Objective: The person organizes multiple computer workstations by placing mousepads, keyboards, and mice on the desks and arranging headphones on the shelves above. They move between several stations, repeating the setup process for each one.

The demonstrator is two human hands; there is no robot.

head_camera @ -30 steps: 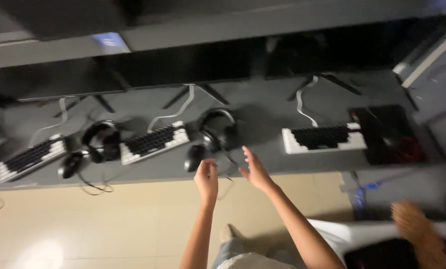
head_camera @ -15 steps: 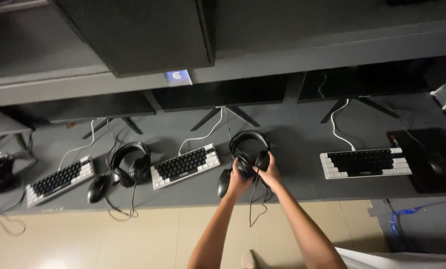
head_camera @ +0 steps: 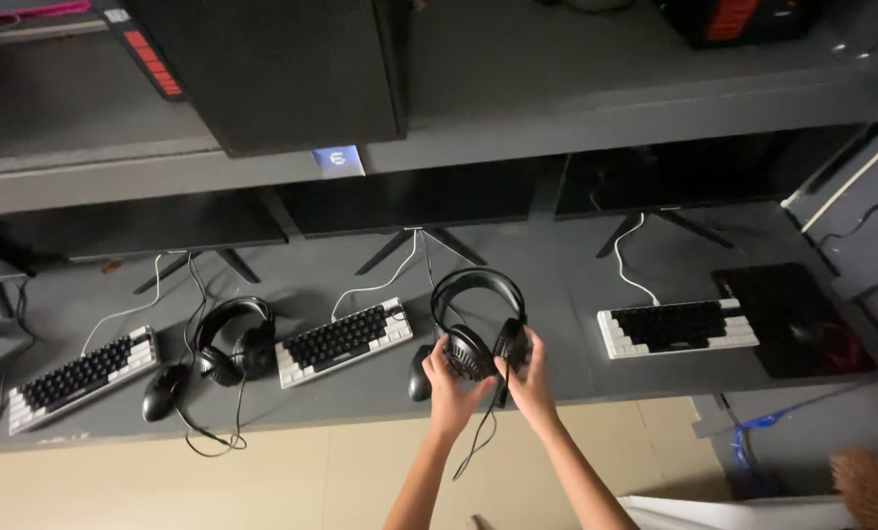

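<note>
Your left hand (head_camera: pixel 446 378) and right hand (head_camera: pixel 530 378) are clamping the black headset (head_camera: pixel 478 314) by its earcups, half covering the mouse (head_camera: pixel 419 373).

Black headset (head_camera: pixel 478 319), black-and-white keyboards (head_camera: pixel 343 342)

Both hands grip black over-ear headset (head_camera: pixel 478 319) above front edge of grey desk (head_camera: pixel 557 285): left hand (head_camera: pixel 449 378) on left earcup, right hand (head_camera: pixel 530 381) on right earcup, cable dangling between forearms. Black mouse (head_camera: pixel 419 373) just left of left hand. Black-and-white keyboard (head_camera: pixel 343 342) beside it; second headset (head_camera: pixel 235 339) further left, another keyboard (head_camera: pixel 676 327) right. Monitors (head_camera: pixel 414 196) stand behind.
</note>
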